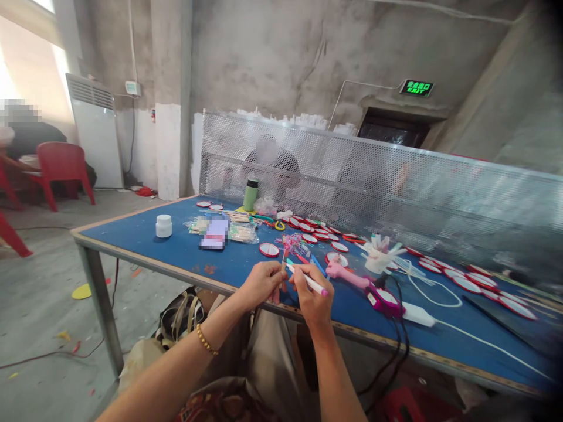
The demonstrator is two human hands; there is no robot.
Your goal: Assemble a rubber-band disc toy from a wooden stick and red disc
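In my right hand (313,296) is a white marker pen (314,284) with a pink end, gripped like a writing tool and slanting up to the left. My left hand (263,285) is closed at the table's front edge, its fingers pinching a thin brownish stick (285,257). The pen's tip end is close to this stick; whether they touch I cannot tell. Just beyond my hands lie a tangle of pink and coloured strings (292,242) and a round white disc with a red rim (269,250).
Many red-rimmed discs (467,283) spread along the blue table (145,256). A white jar (164,226), phone (214,233), green bottle (250,196) and white cup (379,258) stand or lie there. At right are a pink-purple device (385,298) and its cords. A perforated metal screen (325,158) runs behind.
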